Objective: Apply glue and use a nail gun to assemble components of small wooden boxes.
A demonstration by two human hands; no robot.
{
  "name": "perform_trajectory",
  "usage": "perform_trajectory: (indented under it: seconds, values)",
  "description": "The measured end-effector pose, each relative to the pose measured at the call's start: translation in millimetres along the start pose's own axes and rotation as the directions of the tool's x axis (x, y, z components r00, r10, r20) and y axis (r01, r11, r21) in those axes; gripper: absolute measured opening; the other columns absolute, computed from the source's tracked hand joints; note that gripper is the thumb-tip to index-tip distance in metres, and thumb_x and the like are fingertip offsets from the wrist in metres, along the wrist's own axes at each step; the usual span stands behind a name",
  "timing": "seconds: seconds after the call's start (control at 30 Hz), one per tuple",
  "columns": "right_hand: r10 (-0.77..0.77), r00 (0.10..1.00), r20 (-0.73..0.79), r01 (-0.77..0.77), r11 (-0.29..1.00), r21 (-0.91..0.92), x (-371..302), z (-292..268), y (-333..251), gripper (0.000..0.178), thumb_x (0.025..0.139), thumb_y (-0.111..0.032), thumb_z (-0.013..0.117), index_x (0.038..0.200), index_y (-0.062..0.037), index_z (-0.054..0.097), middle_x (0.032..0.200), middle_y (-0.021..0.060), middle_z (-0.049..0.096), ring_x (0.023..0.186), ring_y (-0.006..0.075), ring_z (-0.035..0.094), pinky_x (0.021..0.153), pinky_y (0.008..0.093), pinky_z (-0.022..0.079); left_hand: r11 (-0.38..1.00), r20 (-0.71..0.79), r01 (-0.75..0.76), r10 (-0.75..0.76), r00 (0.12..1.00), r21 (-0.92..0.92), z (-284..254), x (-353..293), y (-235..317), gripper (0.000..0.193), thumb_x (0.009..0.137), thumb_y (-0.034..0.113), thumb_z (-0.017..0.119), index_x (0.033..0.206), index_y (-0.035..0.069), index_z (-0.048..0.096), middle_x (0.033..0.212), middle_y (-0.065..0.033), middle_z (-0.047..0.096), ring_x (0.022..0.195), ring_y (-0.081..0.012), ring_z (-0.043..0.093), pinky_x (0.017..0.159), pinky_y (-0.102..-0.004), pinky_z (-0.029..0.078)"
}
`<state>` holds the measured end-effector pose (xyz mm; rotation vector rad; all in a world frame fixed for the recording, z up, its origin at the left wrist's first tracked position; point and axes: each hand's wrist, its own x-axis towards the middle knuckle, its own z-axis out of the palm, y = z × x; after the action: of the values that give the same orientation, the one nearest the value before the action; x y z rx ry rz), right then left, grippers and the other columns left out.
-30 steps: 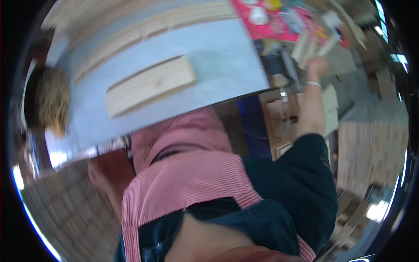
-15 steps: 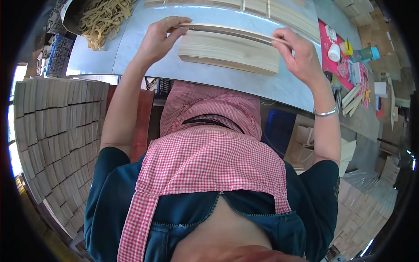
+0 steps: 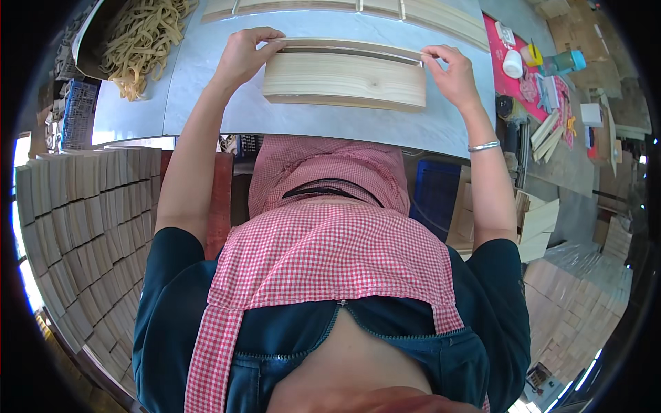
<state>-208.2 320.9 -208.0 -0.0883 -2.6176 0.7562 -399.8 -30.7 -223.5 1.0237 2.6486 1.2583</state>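
Observation:
A thin pale wooden slat (image 3: 351,45) runs left to right over the far edge of a long wooden block (image 3: 341,77), which may be a stack of boards. My left hand (image 3: 244,58) pinches the slat's left end between thumb and fingers. At the other end, my right hand (image 3: 452,74), with a silver bangle on the wrist, closes thumb and fingertips on the slat. The block lies on the pale marbled table (image 3: 206,103), close to its near edge. Whether the slat touches the block, I cannot tell.
Tan rubber bands (image 3: 148,45) spill from a container at the far left. More long boards (image 3: 427,22) lie at the table's far side. A white bottle (image 3: 512,64) and a teal-capped bottle (image 3: 568,62) stand right. Stacked wooden pieces (image 3: 89,227) rise at my left.
The slat's right end has come in level with the block's end, and my right hand has moved left with it. The whole view has shifted slightly.

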Motion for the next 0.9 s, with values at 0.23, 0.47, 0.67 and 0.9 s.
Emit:
perform_trajectory:
  seconds: [0.23, 0.47, 0.67, 0.9]
  values:
    - [0.034, 0.999, 0.022, -0.034, 0.999, -0.005, -2, 6, 3, 0.013, 0.089, -0.011, 0.068, 0.099, -0.0049, 0.075, 0.092, 0.0019, 0.074, 0.082, 0.019, 0.062, 0.077, 0.0293, 0.049, 0.996, 0.038, 0.085, -0.083, 0.996, -0.038, -1, 0, -1, 0.022, 0.09, 0.02, 0.073, 0.104, 0.004, 0.079, 0.086, -0.0057, 0.077, 0.073, -0.0145, 0.064, 0.071, -0.028, 0.054]
    - [0.072, 0.997, 0.039, -0.073, 0.997, 0.027, -4, 5, -2, 0.013, 0.091, -0.009, 0.068, 0.1, -0.0041, 0.076, 0.094, 0.0029, 0.075, 0.083, 0.0178, 0.063, 0.078, 0.0282, 0.049, 0.991, 0.045, 0.135, -0.135, 0.99, -0.003, -4, -2, 3, 0.022, 0.089, 0.02, 0.074, 0.102, 0.004, 0.08, 0.085, -0.0062, 0.077, 0.072, -0.0147, 0.064, 0.07, -0.0285, 0.054]
    - [-0.086, 0.996, 0.008, 0.087, 0.995, -0.057, -4, 7, 3, 0.012, 0.091, -0.007, 0.068, 0.099, -0.0032, 0.075, 0.095, 0.0031, 0.075, 0.084, 0.0178, 0.063, 0.078, 0.0271, 0.049, 0.995, 0.004, 0.085, -0.085, 0.996, 0.053, -3, -6, -1, 0.021, 0.089, 0.02, 0.074, 0.101, 0.004, 0.08, 0.086, -0.0059, 0.077, 0.07, -0.0139, 0.063, 0.068, -0.0285, 0.053]
    - [-0.048, 0.999, -0.006, 0.048, 0.998, -0.033, -4, 7, 3, 0.012, 0.091, -0.006, 0.068, 0.1, -0.0017, 0.074, 0.089, 0.0023, 0.072, 0.083, 0.0168, 0.062, 0.078, 0.0254, 0.049, 0.999, -0.009, -0.033, 0.033, 0.999, -0.008, 0, -1, -9, 0.02, 0.089, 0.018, 0.074, 0.102, 0.004, 0.08, 0.082, -0.0038, 0.072, 0.07, -0.0155, 0.061, 0.069, -0.0279, 0.052]
